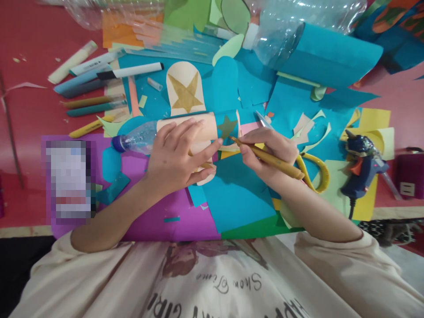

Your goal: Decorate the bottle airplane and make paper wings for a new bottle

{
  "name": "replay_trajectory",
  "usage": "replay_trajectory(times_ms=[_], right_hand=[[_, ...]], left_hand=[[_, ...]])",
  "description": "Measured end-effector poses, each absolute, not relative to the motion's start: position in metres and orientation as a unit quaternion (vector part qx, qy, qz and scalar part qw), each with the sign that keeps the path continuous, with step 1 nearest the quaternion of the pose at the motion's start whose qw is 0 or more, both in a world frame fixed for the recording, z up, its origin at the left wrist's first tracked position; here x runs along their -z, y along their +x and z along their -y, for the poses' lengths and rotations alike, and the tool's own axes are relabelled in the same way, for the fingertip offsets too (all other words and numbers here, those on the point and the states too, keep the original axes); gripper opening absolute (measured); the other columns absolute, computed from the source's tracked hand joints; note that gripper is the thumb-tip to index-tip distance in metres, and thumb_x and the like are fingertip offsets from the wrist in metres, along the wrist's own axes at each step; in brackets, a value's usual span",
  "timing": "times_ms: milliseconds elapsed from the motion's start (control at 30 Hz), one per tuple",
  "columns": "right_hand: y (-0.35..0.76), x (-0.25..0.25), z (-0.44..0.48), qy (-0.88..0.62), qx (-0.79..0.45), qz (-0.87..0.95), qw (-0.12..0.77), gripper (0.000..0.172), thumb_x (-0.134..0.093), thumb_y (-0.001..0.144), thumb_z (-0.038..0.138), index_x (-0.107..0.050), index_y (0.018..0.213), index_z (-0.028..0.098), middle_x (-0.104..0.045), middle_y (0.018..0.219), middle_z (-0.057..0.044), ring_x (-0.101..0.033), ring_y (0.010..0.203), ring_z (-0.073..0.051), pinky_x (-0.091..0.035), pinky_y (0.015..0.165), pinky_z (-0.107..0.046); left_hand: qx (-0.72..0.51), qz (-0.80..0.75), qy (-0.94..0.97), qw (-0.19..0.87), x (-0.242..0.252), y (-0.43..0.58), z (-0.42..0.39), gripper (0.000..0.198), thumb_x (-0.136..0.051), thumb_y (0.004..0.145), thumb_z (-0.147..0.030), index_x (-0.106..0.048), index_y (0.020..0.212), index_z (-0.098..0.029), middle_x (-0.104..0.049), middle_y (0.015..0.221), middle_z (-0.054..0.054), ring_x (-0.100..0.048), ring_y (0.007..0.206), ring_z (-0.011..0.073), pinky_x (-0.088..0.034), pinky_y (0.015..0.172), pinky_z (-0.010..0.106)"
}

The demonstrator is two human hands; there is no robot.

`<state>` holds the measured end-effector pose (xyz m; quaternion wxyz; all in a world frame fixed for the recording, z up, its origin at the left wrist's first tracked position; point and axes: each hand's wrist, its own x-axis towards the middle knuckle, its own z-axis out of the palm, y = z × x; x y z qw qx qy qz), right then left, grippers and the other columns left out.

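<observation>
A clear plastic bottle (141, 138) with a blue cap lies on its side, wrapped in beige paper (207, 126) and blue paper bearing a gold star. My left hand (180, 154) lies over the wrapped bottle, fingers curled around it, pressing the beige paper down. My right hand (268, 152) grips a yellow-brown pen-like stick (274, 161), its tip touching the paper edge by the star. A beige arch-shaped cutout (184, 90) with a gold star lies just beyond the bottle.
Yellow-handled scissors (314, 170) lie under my right wrist. A blue glue gun (362, 165) rests at the right. Markers and pens (129, 71) lie at the left. Blue, purple, green and yellow paper sheets cover the red table; clear plastic bottles (298, 26) lie at the back.
</observation>
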<state>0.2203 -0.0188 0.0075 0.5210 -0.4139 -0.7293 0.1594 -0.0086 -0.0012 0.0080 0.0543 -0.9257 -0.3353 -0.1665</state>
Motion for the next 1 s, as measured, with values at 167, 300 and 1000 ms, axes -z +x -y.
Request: replay_trajectory(times_ms=[167, 300, 1000], right_hand=[[0.2209, -0.0068, 0.0192, -0.424, -0.150, 0.733, 0.511, 0.003, -0.064, 0.085, 0.021, -0.065, 0.087, 0.023, -0.071, 0.074, 0.000, -0.068, 0.064, -0.015, -0.057, 0.054, -0.029], [0.2216, -0.0053, 0.0189, -0.427, -0.154, 0.728, 0.514, 0.004, -0.065, 0.085, 0.020, -0.064, 0.083, 0.024, -0.069, 0.072, 0.001, -0.067, 0.062, -0.014, -0.056, 0.054, -0.028], [0.2220, -0.0055, 0.0193, -0.438, -0.159, 0.722, 0.512, 0.005, -0.063, 0.088, 0.022, -0.062, 0.086, 0.027, -0.069, 0.074, 0.002, -0.066, 0.062, -0.014, -0.054, 0.052, -0.029]], left_hand=[[0.154, 0.342, -0.925, 0.063, -0.0087, -0.0079, 0.0014, 0.059, -0.031, 0.095, -0.067, -0.059, 0.131, -0.030, -0.057, 0.138, 0.012, -0.050, 0.131, 0.0295, -0.033, 0.107, 0.044], [0.159, 0.347, -0.924, 0.035, -0.0087, -0.0079, 0.0014, 0.059, -0.032, 0.094, -0.068, -0.059, 0.131, -0.030, -0.057, 0.138, 0.011, -0.048, 0.132, 0.0297, -0.032, 0.107, 0.045], [0.197, 0.312, -0.926, 0.079, -0.0083, -0.0088, -0.0003, 0.056, -0.034, 0.097, -0.063, -0.054, 0.136, -0.029, -0.055, 0.138, 0.012, -0.050, 0.130, 0.0290, -0.032, 0.106, 0.043]])
